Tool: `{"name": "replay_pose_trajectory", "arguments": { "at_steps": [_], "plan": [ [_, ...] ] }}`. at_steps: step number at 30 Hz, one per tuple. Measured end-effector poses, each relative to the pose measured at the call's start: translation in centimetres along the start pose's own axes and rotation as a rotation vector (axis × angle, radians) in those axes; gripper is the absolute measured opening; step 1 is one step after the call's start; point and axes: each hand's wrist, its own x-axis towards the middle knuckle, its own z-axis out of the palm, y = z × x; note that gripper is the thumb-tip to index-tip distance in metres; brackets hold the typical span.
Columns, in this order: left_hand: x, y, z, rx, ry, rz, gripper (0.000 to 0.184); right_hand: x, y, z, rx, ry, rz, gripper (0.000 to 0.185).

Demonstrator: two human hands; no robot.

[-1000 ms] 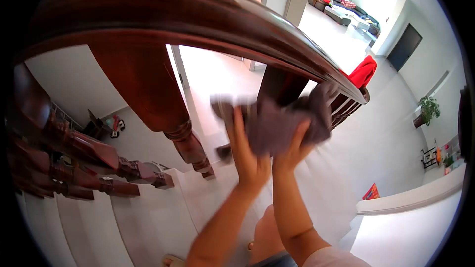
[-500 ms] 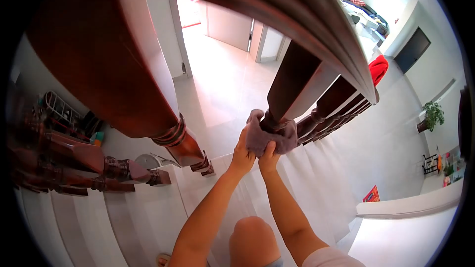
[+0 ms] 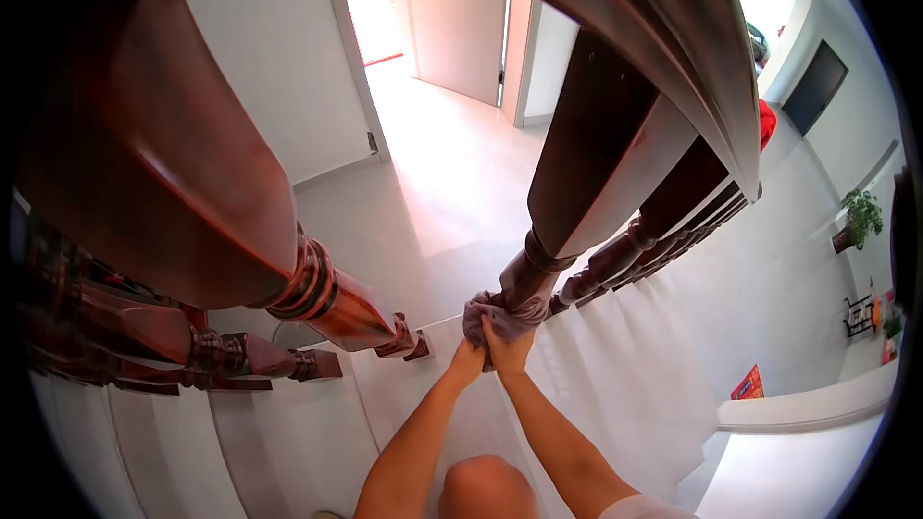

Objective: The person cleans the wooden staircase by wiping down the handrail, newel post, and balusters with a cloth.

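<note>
A purple-grey cloth is wrapped around the lower part of a dark wooden baluster. My left hand grips the cloth on its left side, the fingers partly hidden behind the fabric. Close beside it, my right hand closes on the cloth with the thumb pressed over its front. Above the cloth the baluster widens into a thick squared body. It rises to the curved wooden handrail.
A large reddish-brown baluster stands to the left, with more balusters behind it. Pale stair steps lie below my arms. On the floor at right are a potted plant and a red card. A door stands beyond.
Both hands and the cloth have slid down the baluster, from just under its wide body to nearer its base. The camera view has shifted slightly.
</note>
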Motion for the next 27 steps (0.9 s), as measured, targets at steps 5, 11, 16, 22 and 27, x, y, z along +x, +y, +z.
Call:
{"name": "replay_pose_trajectory", "arguments": {
  "at_steps": [5,11,16,22,27],
  "plan": [
    [-0.2,6.5,1.3,-0.294,-0.065,-0.204,0.041,0.6,-1.3,1.6,0.039,0.249,0.147,0.036],
    [0.5,-1.7,1.3,-0.128,-0.129,-0.273,0.053,0.0,12.8,2.7,0.142,-0.297,-0.087,0.079],
    [0.1,-1.9,1.0,0.056,-0.107,-0.018,0.068,-9.5,22.5,10.1,-0.157,0.048,-0.131,0.063],
    [1.5,0.0,1.6,-0.032,-0.145,-0.111,0.062,-9.9,19.7,11.2,0.010,0.012,0.098,0.058],
    [2.7,-6.0,0.9,0.114,-0.126,-0.145,0.054,-10.2,21.4,9.8,0.100,-0.192,0.472,0.054]
  ]
}}
